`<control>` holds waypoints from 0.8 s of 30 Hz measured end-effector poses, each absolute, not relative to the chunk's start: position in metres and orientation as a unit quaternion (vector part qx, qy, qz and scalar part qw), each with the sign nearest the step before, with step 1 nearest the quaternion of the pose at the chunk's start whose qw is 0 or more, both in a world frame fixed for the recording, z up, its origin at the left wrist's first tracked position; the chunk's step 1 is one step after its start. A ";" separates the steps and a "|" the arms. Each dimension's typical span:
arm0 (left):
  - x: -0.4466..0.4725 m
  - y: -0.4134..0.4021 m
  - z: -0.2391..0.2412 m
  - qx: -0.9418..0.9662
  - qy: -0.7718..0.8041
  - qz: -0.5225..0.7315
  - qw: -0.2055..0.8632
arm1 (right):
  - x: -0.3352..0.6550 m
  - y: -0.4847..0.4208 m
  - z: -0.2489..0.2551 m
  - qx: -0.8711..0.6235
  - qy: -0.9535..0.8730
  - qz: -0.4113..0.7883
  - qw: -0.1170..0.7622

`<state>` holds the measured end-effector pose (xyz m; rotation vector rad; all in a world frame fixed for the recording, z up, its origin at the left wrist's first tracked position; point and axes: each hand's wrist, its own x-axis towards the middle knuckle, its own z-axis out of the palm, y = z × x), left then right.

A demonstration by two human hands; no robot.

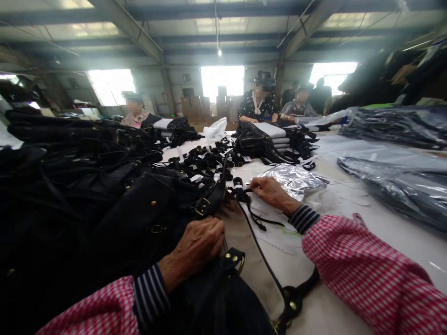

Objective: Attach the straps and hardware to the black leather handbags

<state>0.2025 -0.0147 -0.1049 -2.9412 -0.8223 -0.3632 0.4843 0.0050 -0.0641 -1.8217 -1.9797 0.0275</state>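
My left hand (197,244) is closed on the top edge of a black bag (209,293) with brass rings, lying right in front of me. My right hand (272,191) reaches forward and pinches a thin black strap (254,218) that trails back along the table to a ring on the bag. A silvery plastic packet (295,179) lies just beyond my right hand. Both my sleeves are red-and-white check with striped cuffs.
A high pile of black bags (70,177) fills the left. Rolled black straps (209,160) are scattered mid-table, with stacked bags (268,139) beyond. Plastic-wrapped bundles (401,190) lie on the right of the white table (349,298). Three people sit at the far end.
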 end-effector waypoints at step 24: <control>0.199 -0.015 -0.102 -0.949 -0.283 -0.141 -0.013 | 0.442 0.077 -0.021 -0.754 -0.536 -0.043 0.377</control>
